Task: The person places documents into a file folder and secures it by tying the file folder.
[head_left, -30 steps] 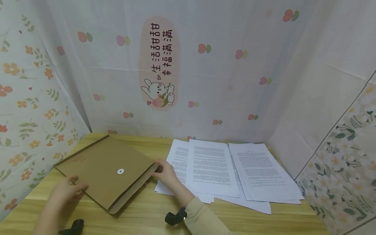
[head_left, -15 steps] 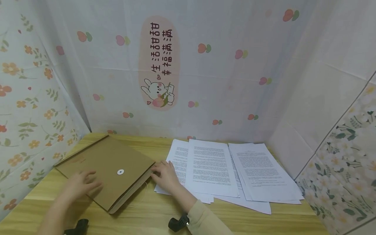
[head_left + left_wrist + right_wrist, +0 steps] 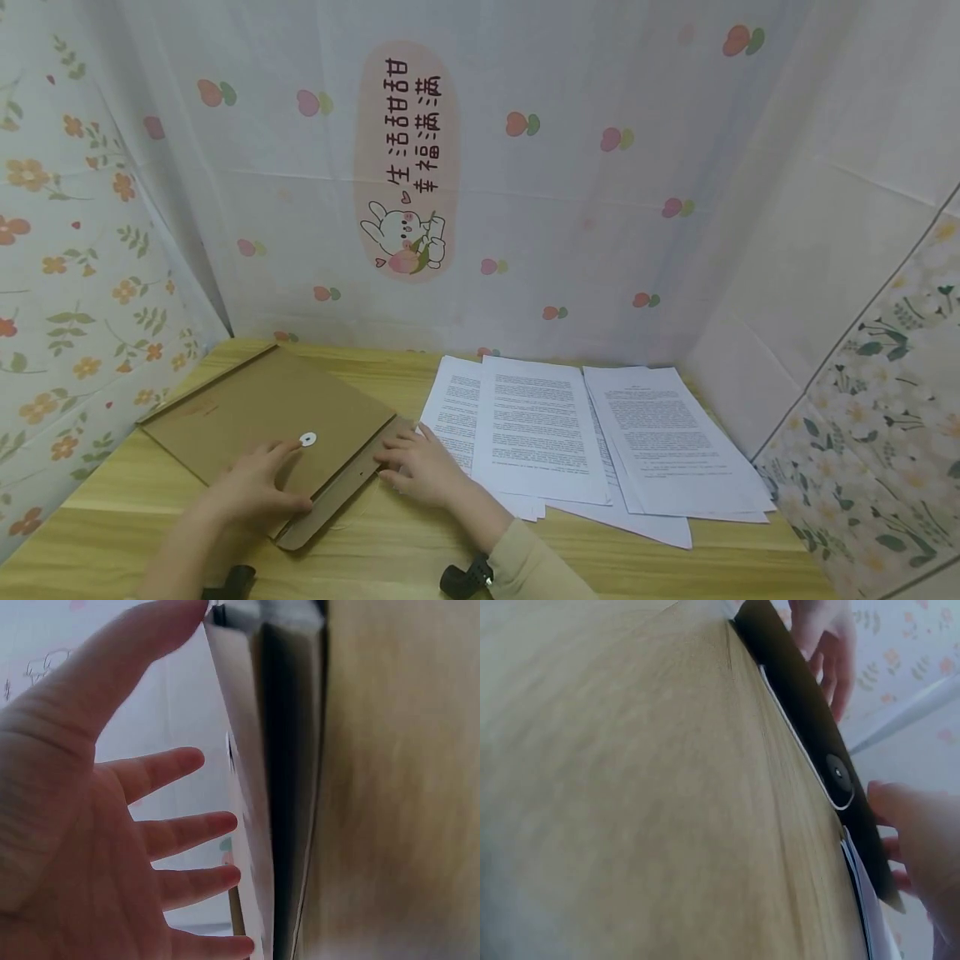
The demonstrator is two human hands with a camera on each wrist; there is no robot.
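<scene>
A brown kraft document envelope (image 3: 300, 392) lies slanted on the left half of the table, a white button disc (image 3: 307, 439) on its upper face. Its narrow flap (image 3: 341, 492) extends from the near right edge. Over the envelope's lower part is my left hand (image 3: 258, 487), fingers spread, with the thumb by the opening. The left wrist view shows that hand (image 3: 90, 817) beside the gap of the opening. My right hand (image 3: 423, 471) rests its fingers at the flap's right end. A second disc (image 3: 838, 772) with a white string (image 3: 845, 807) shows on the flap.
Several printed sheets (image 3: 540, 433) lie fanned out on the right of the wooden table (image 3: 390, 550), close to my right hand. A patterned curtain (image 3: 570, 192) hangs behind, and floral cloth (image 3: 82, 333) borders the left side.
My left hand has moved right from the envelope's left edge to its opening. The flap has swung down flatter and outward. My right hand has changed from holding the corner to resting on the flap.
</scene>
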